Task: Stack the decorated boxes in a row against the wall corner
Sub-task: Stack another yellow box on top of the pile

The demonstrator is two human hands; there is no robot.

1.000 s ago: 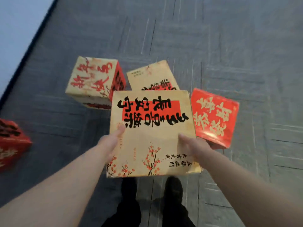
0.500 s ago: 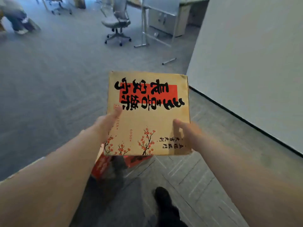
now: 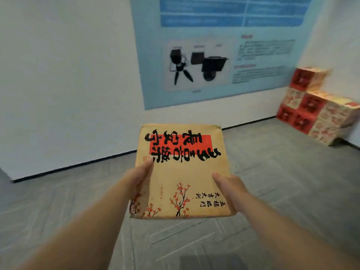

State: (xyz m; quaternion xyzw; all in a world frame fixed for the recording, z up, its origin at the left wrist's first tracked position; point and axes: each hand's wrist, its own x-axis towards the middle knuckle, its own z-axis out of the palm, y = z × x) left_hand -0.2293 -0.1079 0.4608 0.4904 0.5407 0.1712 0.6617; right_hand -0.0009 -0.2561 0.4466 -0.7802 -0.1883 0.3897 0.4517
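You have turned since a second ago: the loose boxes that lay on the floor at your feet are out of view, and the wall corner has come into sight at 2 o'clock, with the stacked boxes (image 3: 315,108) standing in it, well apart from you. The decorated box (image 3: 183,172) stays at 12 o'clock, level, carried between both hands. Your left hand (image 3: 139,179) and right hand (image 3: 228,189) clamp its two sides with a thumb laid on the top face; the other fingers are hidden. So the carry looks about half done, with the walk and the placing still to come.

A blue poster (image 3: 214,55) hangs flat on the wall from 11 to 1 o'clock. Grey carpet floor (image 3: 276,182) runs toward the stack, which steps down, taller at the wall end; its far edge is blurred.
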